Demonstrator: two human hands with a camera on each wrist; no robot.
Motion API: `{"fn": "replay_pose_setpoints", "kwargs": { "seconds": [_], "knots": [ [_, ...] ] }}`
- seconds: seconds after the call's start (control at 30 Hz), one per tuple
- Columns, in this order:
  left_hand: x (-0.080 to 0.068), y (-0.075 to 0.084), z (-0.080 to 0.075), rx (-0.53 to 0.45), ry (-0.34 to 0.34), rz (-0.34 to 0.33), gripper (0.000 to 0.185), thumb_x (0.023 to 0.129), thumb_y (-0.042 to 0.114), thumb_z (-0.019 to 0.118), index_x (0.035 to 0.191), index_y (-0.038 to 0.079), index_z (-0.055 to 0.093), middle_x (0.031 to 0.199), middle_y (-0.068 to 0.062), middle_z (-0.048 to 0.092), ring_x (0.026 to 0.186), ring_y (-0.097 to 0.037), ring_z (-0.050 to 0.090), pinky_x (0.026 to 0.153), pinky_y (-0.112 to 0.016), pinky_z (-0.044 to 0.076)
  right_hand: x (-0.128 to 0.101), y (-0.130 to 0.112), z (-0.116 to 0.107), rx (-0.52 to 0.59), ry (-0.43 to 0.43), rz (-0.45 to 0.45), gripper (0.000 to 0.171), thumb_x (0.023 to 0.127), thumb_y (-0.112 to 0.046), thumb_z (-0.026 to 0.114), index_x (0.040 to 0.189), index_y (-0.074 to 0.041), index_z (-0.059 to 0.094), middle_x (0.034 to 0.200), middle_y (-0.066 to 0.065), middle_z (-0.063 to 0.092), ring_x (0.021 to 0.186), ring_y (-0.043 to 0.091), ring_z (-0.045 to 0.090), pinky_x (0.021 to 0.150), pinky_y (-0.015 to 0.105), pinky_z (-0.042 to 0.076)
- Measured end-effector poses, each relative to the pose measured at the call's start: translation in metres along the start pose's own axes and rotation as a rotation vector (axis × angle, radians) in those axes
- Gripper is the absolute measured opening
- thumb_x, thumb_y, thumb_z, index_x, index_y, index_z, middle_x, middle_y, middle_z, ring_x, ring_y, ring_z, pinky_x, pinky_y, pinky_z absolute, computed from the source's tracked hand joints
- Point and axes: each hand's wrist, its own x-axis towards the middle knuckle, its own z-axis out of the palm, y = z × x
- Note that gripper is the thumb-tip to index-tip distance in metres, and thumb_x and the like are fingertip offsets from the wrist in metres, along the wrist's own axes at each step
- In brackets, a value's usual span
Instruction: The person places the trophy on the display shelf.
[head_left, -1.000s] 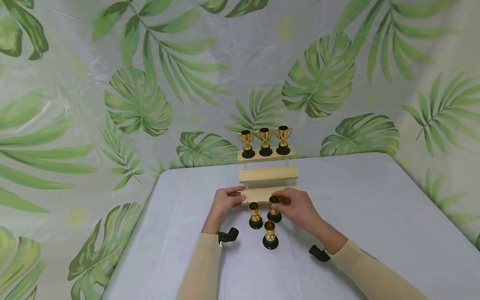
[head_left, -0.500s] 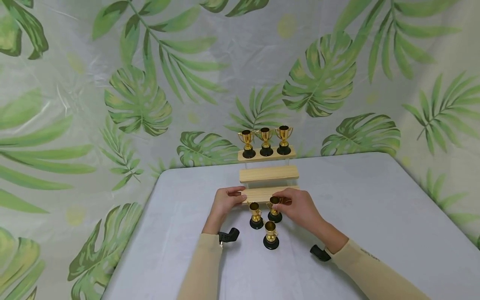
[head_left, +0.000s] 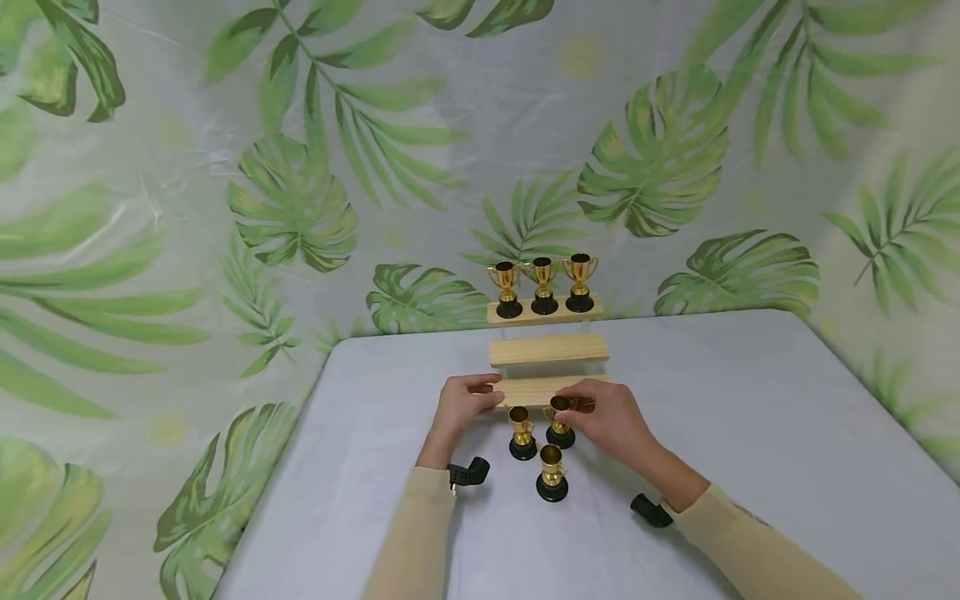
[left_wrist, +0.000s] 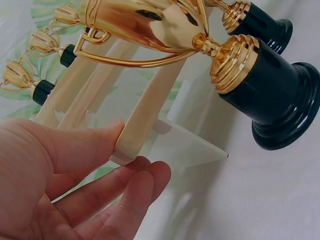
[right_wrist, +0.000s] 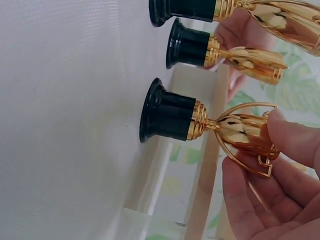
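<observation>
Pinching a gold trophy (head_left: 558, 414) by its cup, right hand (head_left: 609, 421); left hand (head_left: 461, 407) gripping the wooden stand (head_left: 534, 389).

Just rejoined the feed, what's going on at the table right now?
A person's right hand pinches a small gold trophy that stands on the table. Their left hand grips the end of the lowest step of a wooden stand. Two more trophies stand nearby; three sit on the top step.
</observation>
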Motion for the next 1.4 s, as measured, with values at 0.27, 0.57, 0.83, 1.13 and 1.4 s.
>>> {"fn": "replay_pose_setpoints", "kwargs": {
  "seconds": [0.27, 0.57, 0.83, 1.13, 1.4],
  "knots": [
    [-0.001, 0.0, 0.004, 0.04, 0.012, 0.005, 0.032, 0.084, 0.008, 0.082, 0.116, 0.006, 0.076, 0.108, -0.016, 0.071, 0.088, -0.019, 0.07, 0.074, -0.03, 0.06, -0.002, 0.0, -0.003, 0.001, -0.006, -0.015, 0.03, 0.08, -0.02, 0.088, 0.107, -0.014, 0.078, 0.096, -0.006, 0.072, 0.079, 0.009, 0.066, 0.07, 0.029, 0.057],
    [0.001, -0.001, 0.0, 0.044, 0.011, 0.02, 0.032, 0.084, 0.008, 0.082, 0.115, 0.006, 0.077, 0.105, -0.016, 0.071, 0.085, -0.018, 0.07, 0.073, -0.03, 0.06, 0.0, -0.002, -0.002, 0.009, -0.004, -0.01, 0.03, 0.08, -0.021, 0.088, 0.108, -0.014, 0.079, 0.097, -0.004, 0.073, 0.081, 0.01, 0.067, 0.07, 0.031, 0.057],
    [0.002, -0.001, 0.0, 0.037, -0.006, 0.007, 0.032, 0.085, 0.008, 0.082, 0.117, 0.006, 0.076, 0.106, -0.015, 0.071, 0.085, -0.017, 0.07, 0.074, -0.03, 0.06, 0.0, -0.003, -0.004, -0.011, -0.008, 0.002, 0.03, 0.079, -0.021, 0.088, 0.107, -0.013, 0.079, 0.097, -0.002, 0.073, 0.08, 0.011, 0.066, 0.069, 0.032, 0.057],
    [0.001, 0.0, 0.0, 0.035, -0.015, -0.012, 0.035, 0.086, 0.009, 0.081, 0.12, 0.004, 0.074, 0.109, -0.015, 0.07, 0.086, -0.017, 0.07, 0.075, -0.03, 0.06, 0.0, -0.008, -0.008, -0.01, -0.01, 0.028, 0.031, 0.079, -0.022, 0.089, 0.107, -0.014, 0.079, 0.098, -0.003, 0.073, 0.082, 0.012, 0.068, 0.069, 0.032, 0.057],
    [0.0, 0.001, -0.001, 0.047, -0.017, -0.008, 0.034, 0.087, 0.009, 0.08, 0.121, 0.004, 0.074, 0.112, -0.018, 0.069, 0.088, -0.018, 0.069, 0.075, -0.03, 0.06, -0.002, -0.01, -0.012, -0.009, -0.009, 0.028, 0.031, 0.08, -0.024, 0.088, 0.108, -0.015, 0.079, 0.1, -0.004, 0.072, 0.082, 0.011, 0.066, 0.069, 0.032, 0.056]
  ]
}}
